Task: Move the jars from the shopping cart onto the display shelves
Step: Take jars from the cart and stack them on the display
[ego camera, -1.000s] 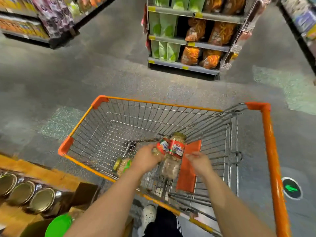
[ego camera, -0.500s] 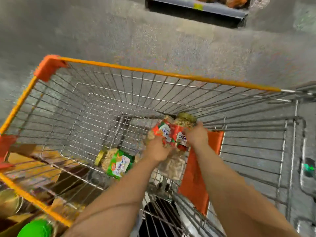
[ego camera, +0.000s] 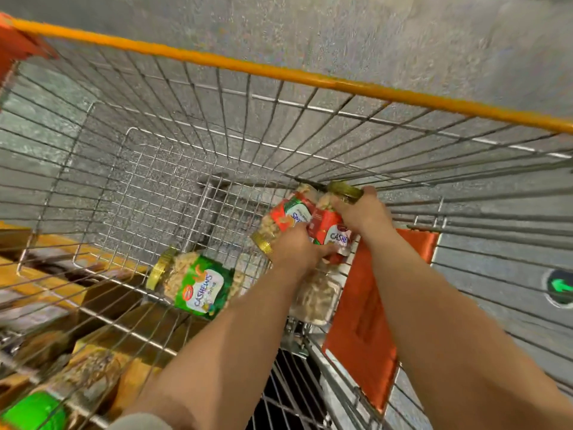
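Observation:
Both my hands are down inside the wire shopping cart with the orange rim. My left hand grips a red-labelled cashew jar that lies tilted, its gold lid toward me. My right hand grips a second red-labelled cashew jar near its gold lid, beside the first. Below them another clear jar of nuts is partly hidden by my left arm. A green-labelled cashew jar lies on its side on the cart floor to the left.
An orange child-seat flap hangs at the cart's near right end. Wooden display fittings and a green lid show through the cart's left side. A green arrow floor sticker is on the grey floor to the right.
The view has dropped closer into the cart. My right hand has closed on the right red-labelled jar near its lid, and my left hand has shifted onto the left one.

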{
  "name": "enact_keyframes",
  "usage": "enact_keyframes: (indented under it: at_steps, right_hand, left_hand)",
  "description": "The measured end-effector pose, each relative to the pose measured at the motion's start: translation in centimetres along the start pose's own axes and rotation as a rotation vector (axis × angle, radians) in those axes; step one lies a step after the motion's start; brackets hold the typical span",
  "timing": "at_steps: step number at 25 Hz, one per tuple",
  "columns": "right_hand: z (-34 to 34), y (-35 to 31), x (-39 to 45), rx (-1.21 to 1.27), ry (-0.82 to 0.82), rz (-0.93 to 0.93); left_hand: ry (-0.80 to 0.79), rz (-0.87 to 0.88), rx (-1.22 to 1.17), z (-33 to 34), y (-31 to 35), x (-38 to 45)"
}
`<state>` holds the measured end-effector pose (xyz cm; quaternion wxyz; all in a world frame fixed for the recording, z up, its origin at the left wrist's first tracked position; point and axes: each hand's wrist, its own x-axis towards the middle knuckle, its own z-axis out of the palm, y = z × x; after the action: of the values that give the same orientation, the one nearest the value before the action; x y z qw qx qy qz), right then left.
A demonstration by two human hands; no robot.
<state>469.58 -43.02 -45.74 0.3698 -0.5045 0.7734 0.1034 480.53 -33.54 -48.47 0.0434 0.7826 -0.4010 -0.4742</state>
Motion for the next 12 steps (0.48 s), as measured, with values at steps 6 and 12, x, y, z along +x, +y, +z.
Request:
enact_keyframes:
  at_steps: [6,12]
  right_hand:
    - [-0.9,-0.8,-2.9,0.13,-0.017,-0.081]
    - [-3.8,-2.5,-8.8,0.262,0.031,-0.334]
  left_hand:
    - [0.036,-0.032,-0.005,-2.5,0.4,-1.9]
    - [0.155,0.026,0.05,-9.5,0.5,-7.1]
